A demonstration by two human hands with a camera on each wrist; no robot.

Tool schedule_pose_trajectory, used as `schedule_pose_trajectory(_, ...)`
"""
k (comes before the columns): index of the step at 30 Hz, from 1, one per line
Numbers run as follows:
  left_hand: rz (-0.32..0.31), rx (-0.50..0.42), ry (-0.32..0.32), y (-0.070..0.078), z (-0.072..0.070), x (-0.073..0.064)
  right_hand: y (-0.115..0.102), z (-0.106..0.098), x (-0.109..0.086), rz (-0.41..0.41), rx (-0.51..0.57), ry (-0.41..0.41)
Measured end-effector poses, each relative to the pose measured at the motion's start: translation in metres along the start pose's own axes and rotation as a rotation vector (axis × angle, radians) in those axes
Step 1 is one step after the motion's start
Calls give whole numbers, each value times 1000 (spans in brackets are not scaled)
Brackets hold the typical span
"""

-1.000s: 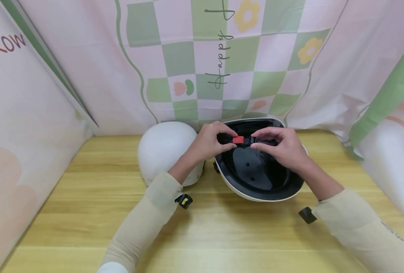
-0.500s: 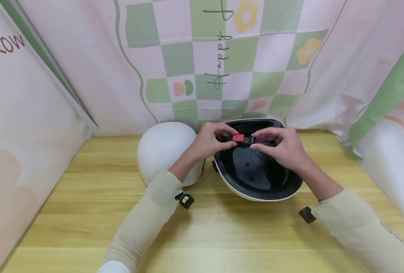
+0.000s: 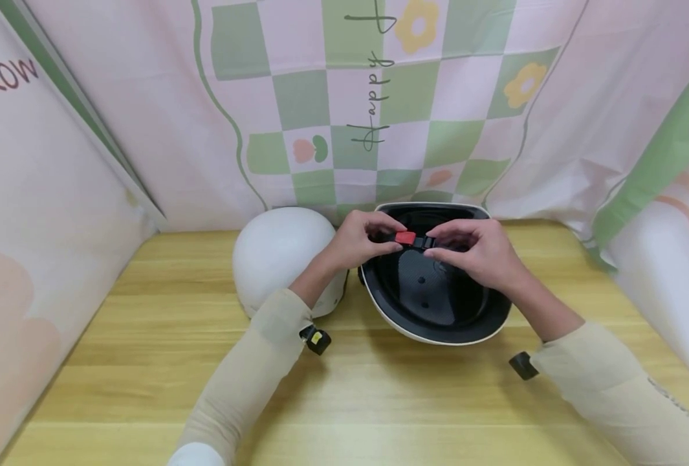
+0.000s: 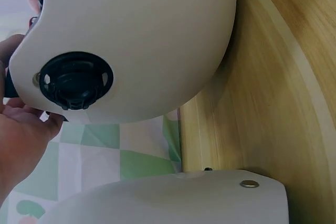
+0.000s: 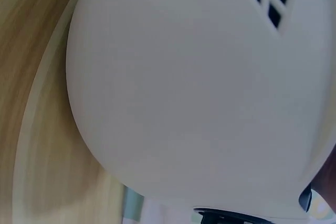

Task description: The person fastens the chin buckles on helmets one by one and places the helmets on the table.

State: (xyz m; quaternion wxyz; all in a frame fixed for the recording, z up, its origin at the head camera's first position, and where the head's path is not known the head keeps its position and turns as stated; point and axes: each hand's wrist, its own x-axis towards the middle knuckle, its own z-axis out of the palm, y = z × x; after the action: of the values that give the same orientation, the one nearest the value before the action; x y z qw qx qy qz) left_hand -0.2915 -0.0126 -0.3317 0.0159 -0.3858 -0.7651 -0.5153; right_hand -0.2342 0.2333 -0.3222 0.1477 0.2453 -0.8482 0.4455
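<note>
A white helmet (image 3: 431, 336) lies upside down on the table, its black lining facing up. Across its opening runs a chin strap with a buckle (image 3: 405, 238), red at the left and black at the right. My left hand (image 3: 356, 241) pinches the red end between thumb and fingers. At the black end, my right hand (image 3: 481, 251) grips the buckle and strap the same way. The two buckle parts sit in line, joined end to end in the head view. The left wrist view shows a black round fitting (image 4: 77, 80) on the shell; the right wrist view hides most of my right hand.
A second white helmet (image 3: 280, 259) stands dome up just left of the first, partly behind my left forearm. Both are on a wood-grain table (image 3: 379, 395). A checked, printed curtain (image 3: 356, 97) hangs right behind them. Each sleeve bears a small black wrist camera (image 3: 523, 366).
The upside-down helmet has shifted slightly left and turned a little under the hands. Both hands keep their hold on the buckle and have barely moved.
</note>
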Motion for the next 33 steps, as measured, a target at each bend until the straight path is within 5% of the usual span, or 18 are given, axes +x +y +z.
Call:
schedule_pose_trajectory(16,-11,-91,-6,-3,1,-2,-1,4,-1,42,-6,12)
schedule_pose_trajectory(33,-26,-55,21,-5,4,-3,3,8,1,37,18,-5)
